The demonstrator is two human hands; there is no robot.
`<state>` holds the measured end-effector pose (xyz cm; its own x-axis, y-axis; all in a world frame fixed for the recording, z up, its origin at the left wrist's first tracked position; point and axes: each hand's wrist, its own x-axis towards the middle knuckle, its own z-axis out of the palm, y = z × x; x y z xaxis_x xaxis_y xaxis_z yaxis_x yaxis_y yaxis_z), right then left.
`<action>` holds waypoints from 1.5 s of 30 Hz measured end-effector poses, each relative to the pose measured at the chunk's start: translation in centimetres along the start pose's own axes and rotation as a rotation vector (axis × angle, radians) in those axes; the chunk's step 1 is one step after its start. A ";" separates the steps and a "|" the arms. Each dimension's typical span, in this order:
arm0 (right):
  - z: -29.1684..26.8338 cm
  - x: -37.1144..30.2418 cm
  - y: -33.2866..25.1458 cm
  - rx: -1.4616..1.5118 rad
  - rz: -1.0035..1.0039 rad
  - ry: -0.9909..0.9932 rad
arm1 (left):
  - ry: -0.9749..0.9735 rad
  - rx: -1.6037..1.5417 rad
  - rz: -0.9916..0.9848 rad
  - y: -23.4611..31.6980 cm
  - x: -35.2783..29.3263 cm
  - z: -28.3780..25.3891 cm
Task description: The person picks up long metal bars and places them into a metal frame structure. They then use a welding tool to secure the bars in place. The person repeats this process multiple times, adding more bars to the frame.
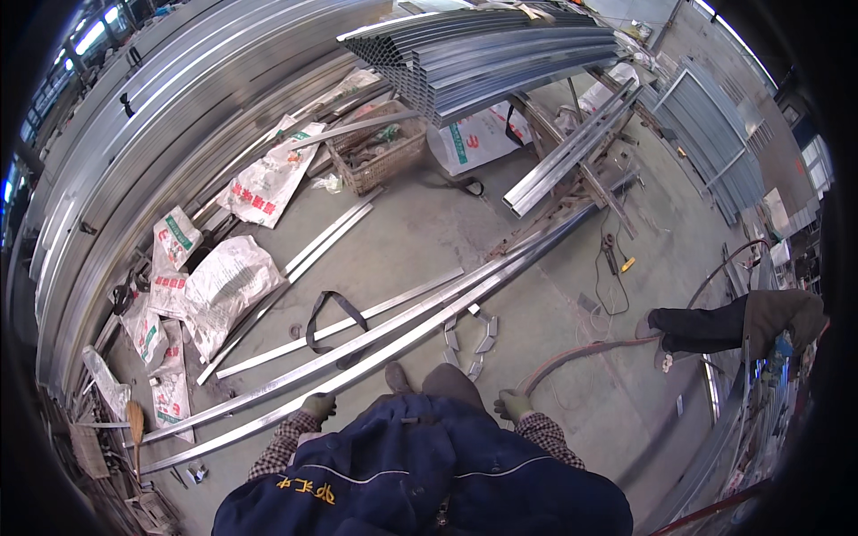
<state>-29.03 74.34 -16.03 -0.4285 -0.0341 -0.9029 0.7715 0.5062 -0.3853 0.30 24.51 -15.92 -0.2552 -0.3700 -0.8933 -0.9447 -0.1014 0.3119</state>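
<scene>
Long steel tubes' [375, 344] far ends hidden

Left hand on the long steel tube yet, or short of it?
Cannot tell. In the head view the gloved left hand overlaps the long steel tube, but any grip or gap is hidden.

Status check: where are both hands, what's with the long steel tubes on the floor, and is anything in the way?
Left hand gloved, at the near long steel tube, grip unclear. Right hand gloved, empty, near a hose. Small brackets and a co-worker's legs close by.

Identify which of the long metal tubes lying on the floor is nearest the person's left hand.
The frontmost tube, running diagonally just past the gloved left hand. The other long tubes lie farther out on the floor, beyond it.
</scene>
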 end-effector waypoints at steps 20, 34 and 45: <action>-3.8 4.9 -10.7 0.250 -0.009 0.117 | -0.123 -0.494 0.299 34.3 4.3 -3.0; -1.9 10.9 1.0 -0.712 -0.432 0.092 | -0.255 -0.582 0.594 62.8 5.8 -5.4; 4.9 6.2 -21.4 0.504 0.119 0.170 | -0.227 -0.946 0.714 89.8 10.1 -13.6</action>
<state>-45.88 59.06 -14.30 -0.3623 0.1592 -0.9184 0.9313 0.0211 -0.3637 -84.28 -0.91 7.42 -0.7782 -0.4576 -0.4301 -0.0756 -0.6117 0.7875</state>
